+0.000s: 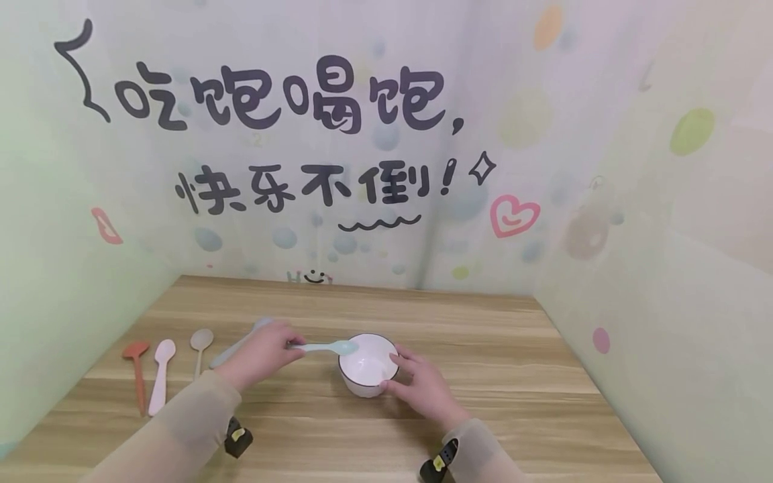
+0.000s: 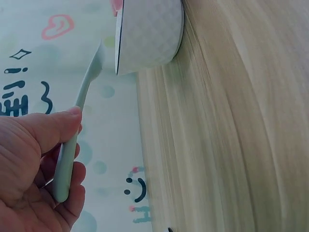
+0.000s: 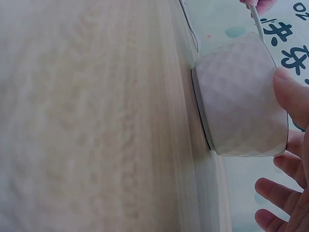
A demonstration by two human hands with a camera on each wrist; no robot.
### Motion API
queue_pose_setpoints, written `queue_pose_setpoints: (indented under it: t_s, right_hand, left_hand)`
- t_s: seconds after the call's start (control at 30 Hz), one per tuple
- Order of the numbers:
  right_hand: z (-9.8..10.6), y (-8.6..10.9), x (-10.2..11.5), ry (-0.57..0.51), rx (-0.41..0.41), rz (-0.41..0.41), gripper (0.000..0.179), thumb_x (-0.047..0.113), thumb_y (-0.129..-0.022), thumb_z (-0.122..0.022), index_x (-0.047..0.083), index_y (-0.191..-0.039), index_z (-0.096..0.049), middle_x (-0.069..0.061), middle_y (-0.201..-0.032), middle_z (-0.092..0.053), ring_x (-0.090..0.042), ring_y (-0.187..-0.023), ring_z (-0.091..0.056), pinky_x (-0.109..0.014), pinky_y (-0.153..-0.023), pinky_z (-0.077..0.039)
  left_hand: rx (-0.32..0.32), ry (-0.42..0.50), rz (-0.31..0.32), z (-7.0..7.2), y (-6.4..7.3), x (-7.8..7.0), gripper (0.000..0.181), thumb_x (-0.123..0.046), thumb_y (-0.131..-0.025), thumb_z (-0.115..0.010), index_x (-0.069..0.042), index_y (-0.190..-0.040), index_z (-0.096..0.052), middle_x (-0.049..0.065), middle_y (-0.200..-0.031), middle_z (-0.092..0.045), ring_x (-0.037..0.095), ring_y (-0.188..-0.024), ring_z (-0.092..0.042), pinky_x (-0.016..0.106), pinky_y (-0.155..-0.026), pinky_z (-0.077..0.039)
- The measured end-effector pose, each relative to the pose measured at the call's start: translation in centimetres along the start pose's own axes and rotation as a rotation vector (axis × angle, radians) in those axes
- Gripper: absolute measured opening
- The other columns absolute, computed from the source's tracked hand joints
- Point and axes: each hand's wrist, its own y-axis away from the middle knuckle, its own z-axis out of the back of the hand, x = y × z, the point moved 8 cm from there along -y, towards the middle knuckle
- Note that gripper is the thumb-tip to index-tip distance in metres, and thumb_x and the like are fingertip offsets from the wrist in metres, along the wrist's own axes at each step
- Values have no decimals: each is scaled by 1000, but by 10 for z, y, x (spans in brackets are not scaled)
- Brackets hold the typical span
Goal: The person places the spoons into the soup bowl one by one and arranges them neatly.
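Observation:
My left hand (image 1: 268,354) pinches a pale mint-green spoon (image 1: 320,347) by its handle, thumb on one side and curled fingers on the other. The spoon's head reaches over the left rim of a white bowl (image 1: 361,388) with a dark rim line. In the left wrist view the handle end of the spoon (image 2: 65,169) lies against the fingers. On the bowl's right side, my right hand (image 1: 427,394) holds it with thumb and fingers spread at the rim. The right wrist view shows the bowl's faceted outer wall (image 3: 241,101), with the thumb against its edge.
Left of the bowl, an orange-red spoon (image 1: 139,382), a pink spoon (image 1: 160,379) and a beige spoon (image 1: 202,339) lie in a row. A blue-grey utensil (image 1: 226,355) is partly hidden behind my left hand. Walls with printed writing enclose the wooden table (image 1: 513,349).

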Motion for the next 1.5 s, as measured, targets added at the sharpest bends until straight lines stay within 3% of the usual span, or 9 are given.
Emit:
queue_pose_setpoints:
  t_s: [0.3, 0.57, 0.97, 1.2, 1.5]
  right_hand:
    - [0, 0, 0, 2, 3, -6, 66, 48, -83, -71, 2, -130, -59, -10, -144, -48, -33, -129, -46, -49, -102, -38]
    - [0, 0, 2, 4, 11, -3, 66, 47, -83, -71, 2, -130, -59, -11, -143, -48, -34, -129, -46, -50, -103, -37]
    - [0, 1, 2, 8, 6, -7, 66, 48, -84, -70, 1, -129, -59, -11, -144, -47, -35, -129, -45, -51, -103, -36]
    - [-1, 1, 1, -1, 2, -10, 67, 49, -83, -70, 1, -129, -59, -10, -144, -47, -34, -129, -45, -51, -103, -36]
    - [-1, 1, 0, 9, -2, 0, 67, 50, -84, -69, 1, -129, -59, -11, -144, -47, -34, -129, -46, -51, -102, -37]
  left_hand:
    - [67, -16, 23, -10, -11, -9, 10, -14, -86, -72, -8, -94, -73, -5, -85, -58, 10, -75, -52, 31, -69, -47]
    - [71, -23, -45, -19, -16, -21, 5, -12, -85, -72, -8, -88, -71, -5, -82, -54, 10, -74, -51, 30, -69, -46]
    - [57, -130, -132, -30, -23, -33, 5, -11, -83, -74, -7, -85, -72, -5, -77, -51, 10, -72, -49, 31, -69, -45]
    - [59, -127, -154, -33, -25, -40, 6, -11, -83, -73, -6, -87, -72, -5, -78, -50, 12, -74, -49, 33, -71, -45]
    - [31, -234, -256, -38, -27, -50, 5, -14, -82, -74, -9, -81, -73, -7, -73, -44, 13, -69, -42, 32, -67, -41]
